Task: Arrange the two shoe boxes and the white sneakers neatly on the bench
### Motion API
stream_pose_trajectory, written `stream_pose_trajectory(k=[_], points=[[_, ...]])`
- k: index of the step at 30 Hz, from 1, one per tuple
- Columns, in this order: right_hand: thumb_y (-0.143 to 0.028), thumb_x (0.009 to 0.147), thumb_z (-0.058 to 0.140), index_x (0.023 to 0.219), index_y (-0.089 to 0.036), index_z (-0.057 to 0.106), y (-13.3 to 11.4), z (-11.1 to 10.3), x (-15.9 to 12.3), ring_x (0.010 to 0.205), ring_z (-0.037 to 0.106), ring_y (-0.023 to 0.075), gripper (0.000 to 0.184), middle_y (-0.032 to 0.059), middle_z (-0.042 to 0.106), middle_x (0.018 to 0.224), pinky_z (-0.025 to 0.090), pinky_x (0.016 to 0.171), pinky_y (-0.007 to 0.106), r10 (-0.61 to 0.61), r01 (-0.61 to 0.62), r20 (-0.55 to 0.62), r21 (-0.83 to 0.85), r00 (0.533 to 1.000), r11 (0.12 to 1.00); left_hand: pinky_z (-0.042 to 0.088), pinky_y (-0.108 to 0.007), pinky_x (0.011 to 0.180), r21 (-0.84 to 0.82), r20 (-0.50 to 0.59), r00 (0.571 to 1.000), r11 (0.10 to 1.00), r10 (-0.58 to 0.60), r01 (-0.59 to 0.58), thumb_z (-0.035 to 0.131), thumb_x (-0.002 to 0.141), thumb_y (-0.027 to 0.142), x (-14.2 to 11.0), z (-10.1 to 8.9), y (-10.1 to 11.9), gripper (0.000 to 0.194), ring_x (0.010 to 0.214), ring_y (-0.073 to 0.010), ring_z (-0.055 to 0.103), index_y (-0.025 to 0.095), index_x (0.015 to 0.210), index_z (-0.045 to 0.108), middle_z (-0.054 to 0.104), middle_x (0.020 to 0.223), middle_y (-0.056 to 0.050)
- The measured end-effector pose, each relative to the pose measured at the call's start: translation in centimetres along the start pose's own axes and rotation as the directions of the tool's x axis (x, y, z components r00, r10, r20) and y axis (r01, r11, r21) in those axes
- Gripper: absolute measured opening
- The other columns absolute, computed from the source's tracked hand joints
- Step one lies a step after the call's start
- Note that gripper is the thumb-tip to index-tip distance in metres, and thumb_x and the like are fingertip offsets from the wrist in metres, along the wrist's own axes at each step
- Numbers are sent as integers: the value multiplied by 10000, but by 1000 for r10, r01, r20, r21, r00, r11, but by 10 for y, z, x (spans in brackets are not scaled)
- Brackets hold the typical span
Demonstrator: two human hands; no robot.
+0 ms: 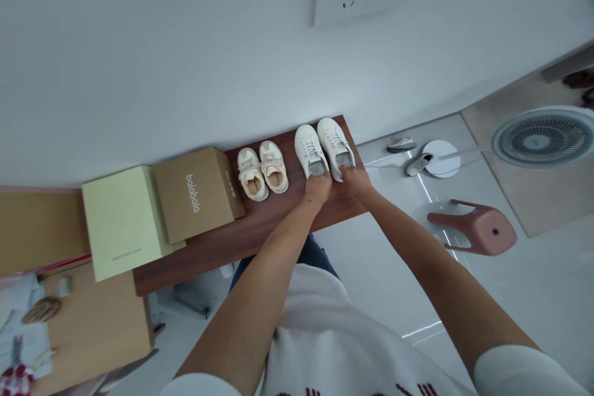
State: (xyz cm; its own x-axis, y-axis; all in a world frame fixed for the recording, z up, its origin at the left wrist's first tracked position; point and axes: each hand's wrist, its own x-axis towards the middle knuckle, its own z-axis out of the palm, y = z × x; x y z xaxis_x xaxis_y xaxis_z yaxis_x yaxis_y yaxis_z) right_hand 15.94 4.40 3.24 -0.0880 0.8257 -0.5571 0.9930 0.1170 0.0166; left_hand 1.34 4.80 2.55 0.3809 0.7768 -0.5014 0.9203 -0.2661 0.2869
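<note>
Brown cardboard box [199, 195]: "balabala" in white lettering on its top face. Smaller print on the same box's side: too small to read. Pale green box [125, 219]: one printed line near an edge, illegible.

The one camera sits on the person's head and looks forward and down, past both arms, at a brown wooden bench [278, 202] in the middle, not very near, with the wall [185, 43] filling the top of the frame.
</note>
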Motion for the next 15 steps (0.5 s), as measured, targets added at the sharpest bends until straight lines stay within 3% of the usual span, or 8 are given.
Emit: stream_pose_trajectory(k=[15], points=[[-97,982,407,1205,-135,545,-1,-3,4,1017,696,259,265,193,699,1139,513,830,315,22,-22,-13,22,1000,1000,456,-426,1008,-71,13,1000,997,-18,18,370,989,79,14,-2,7,372,1150,-307,677,74,1288,591,729,1076,-223]])
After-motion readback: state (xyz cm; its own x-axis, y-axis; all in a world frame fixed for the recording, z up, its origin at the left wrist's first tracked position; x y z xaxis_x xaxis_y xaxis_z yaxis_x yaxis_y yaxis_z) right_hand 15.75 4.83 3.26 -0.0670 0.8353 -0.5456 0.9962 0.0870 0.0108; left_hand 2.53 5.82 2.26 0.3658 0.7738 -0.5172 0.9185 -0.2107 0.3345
